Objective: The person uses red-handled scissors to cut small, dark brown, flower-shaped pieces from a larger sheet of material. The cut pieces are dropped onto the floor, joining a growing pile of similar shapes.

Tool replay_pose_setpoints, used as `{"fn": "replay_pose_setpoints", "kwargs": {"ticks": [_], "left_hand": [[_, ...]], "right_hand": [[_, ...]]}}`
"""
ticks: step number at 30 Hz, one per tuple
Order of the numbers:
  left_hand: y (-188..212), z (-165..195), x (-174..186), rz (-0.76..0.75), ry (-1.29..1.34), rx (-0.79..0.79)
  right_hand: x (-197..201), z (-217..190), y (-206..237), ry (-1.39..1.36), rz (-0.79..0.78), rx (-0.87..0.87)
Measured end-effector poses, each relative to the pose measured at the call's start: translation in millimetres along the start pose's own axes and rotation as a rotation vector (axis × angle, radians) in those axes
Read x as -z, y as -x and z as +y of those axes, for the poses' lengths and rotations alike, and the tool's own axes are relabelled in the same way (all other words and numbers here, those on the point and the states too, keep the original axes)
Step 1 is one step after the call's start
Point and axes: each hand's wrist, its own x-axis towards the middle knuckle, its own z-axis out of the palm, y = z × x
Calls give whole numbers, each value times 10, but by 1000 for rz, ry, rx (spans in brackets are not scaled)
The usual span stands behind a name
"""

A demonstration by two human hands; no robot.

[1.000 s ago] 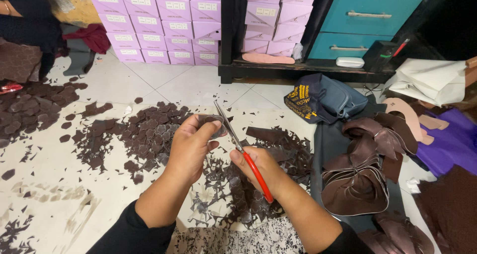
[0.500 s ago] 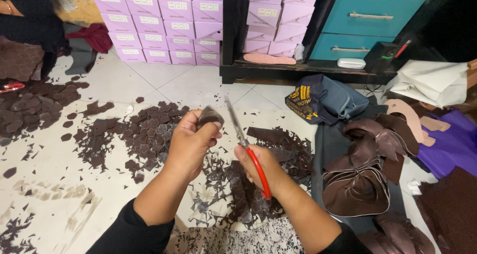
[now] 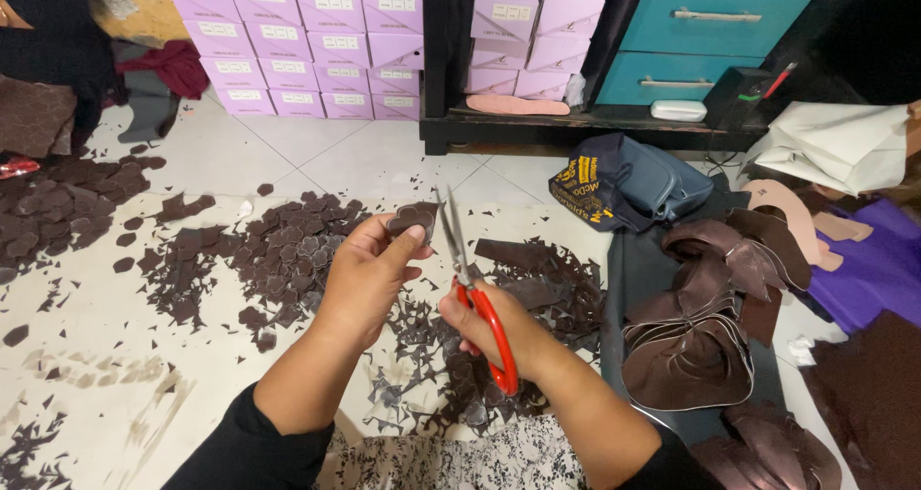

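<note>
My left hand pinches a small dark brown leather piece between thumb and fingers. My right hand grips red-handled scissors, their blades pointing up and touching the right edge of the piece. Below both hands, dark brown offcuts lie scattered on the white tiled floor.
A heap of cut brown pieces lies to the left, more at the far left. Stacked brown leather shapes sit at the right beside a blue bag. Lilac boxes and a teal cabinet stand behind.
The left hand has turned the leather piece and lifted it slightly. The scissors swung from a leftward tilt to nearly upright, against the piece's right edge.
</note>
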Motion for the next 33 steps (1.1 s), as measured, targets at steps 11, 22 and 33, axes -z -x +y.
{"fn": "replay_pose_setpoints", "kwargs": {"ticks": [11,22,33], "left_hand": [[13,-34,-22,25,101,-62],[61,2,-105,50,77,-157],[89,45,-129,79,78,-160]], "right_hand": [[-71,-80,22,45,-53,62],[-50,-122,55,117,13,121],[-37,-129,56,169,45,92]]}}
